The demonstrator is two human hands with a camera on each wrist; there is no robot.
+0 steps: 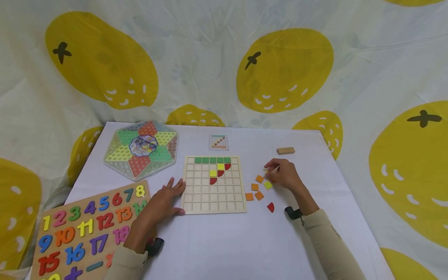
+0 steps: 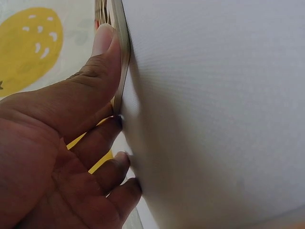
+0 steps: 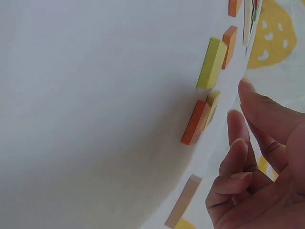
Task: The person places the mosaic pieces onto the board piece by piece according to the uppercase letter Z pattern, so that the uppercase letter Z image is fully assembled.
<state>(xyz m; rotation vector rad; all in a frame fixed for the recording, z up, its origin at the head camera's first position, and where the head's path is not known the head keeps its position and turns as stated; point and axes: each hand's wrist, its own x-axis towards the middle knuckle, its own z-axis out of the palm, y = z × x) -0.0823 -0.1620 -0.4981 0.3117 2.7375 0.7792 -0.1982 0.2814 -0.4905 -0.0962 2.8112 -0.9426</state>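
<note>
A wooden grid board [image 1: 201, 208] lies at the middle of the table, with several green squares [image 1: 212, 160] along its top row and two yellow squares [image 1: 213, 173] and three red quarter-circles [image 1: 220, 173] in a diagonal below. My left hand [image 1: 167, 199] rests against the board's left edge, fingers spread; in the left wrist view the thumb [image 2: 106, 43] lies along that edge. My right hand [image 1: 284, 174] hovers over loose pieces, thumb and fingertips apart around a pale yellow piece [image 3: 212, 107]. Nearby lie a yellow square [image 1: 267, 184], several orange squares [image 1: 254, 187] and a red quarter-circle [image 1: 271, 207].
A small pattern card [image 1: 218, 142] lies behind the board. To its right is a wooden block [image 1: 286, 150]. A star-patterned hexagonal game board [image 1: 162, 159] sits at back left, and a number puzzle board [image 1: 78, 226] at front left, partly under my left arm.
</note>
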